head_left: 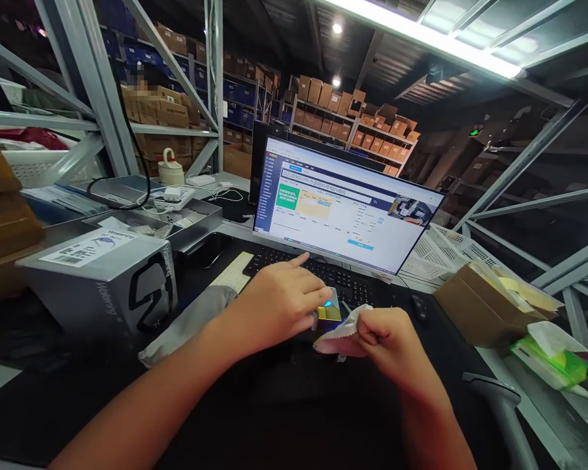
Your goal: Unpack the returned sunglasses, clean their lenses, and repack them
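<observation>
warehouse shelves [323, 111] rise beyond the dark surface [284, 398]; the right hand [387, 339] pinches a white cloth [340, 333] in a tight grip, while the left hand [279, 303] curls beside a small yellow object [327, 316], its grip unclear.

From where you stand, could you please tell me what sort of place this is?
It looks like a warehouse packing desk: steel racking around it, cardboard cartons on shelves behind, and a barcode-labelled grey box beside a computer monitor.

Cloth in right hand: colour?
The cloth in the right hand is off-white, pinkish along its lower edge, with a zigzag border; best in the head view.
</observation>
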`<state>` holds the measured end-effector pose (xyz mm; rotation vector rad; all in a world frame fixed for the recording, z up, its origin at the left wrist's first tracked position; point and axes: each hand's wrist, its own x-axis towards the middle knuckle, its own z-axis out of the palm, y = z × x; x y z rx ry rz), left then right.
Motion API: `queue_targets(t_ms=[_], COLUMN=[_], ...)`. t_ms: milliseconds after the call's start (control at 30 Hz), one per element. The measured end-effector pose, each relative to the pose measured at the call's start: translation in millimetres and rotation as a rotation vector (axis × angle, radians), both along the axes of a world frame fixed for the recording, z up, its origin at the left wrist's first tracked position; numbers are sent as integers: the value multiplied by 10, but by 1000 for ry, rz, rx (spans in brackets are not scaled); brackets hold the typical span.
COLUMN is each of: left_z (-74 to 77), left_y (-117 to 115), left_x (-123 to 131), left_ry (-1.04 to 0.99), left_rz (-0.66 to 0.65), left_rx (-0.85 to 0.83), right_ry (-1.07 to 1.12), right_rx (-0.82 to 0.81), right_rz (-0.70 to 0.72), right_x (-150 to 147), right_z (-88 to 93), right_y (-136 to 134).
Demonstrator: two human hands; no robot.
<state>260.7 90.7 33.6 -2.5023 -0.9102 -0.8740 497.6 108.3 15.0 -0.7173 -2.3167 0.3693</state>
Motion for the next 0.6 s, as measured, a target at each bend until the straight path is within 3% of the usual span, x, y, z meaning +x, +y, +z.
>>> queue_targets(t_ms=[200, 367, 433, 600], left_z=[-104, -18, -10, -81], left_y=[83, 176, 167, 86], left_x=[64, -186, -190, 15], left_ry=[51, -30, -43, 19], left_rz=[-84, -141, -151, -100], left_rx=[152, -5, -45, 31], right_ry=[98, -144, -163, -2], right_rx=[164, -218, -259, -96], right_rz=[-119, 166, 186, -44], right_x=[-250, 67, 137, -199], right_z=[-72, 54, 75, -86], right_y=[-56, 70, 77, -71])
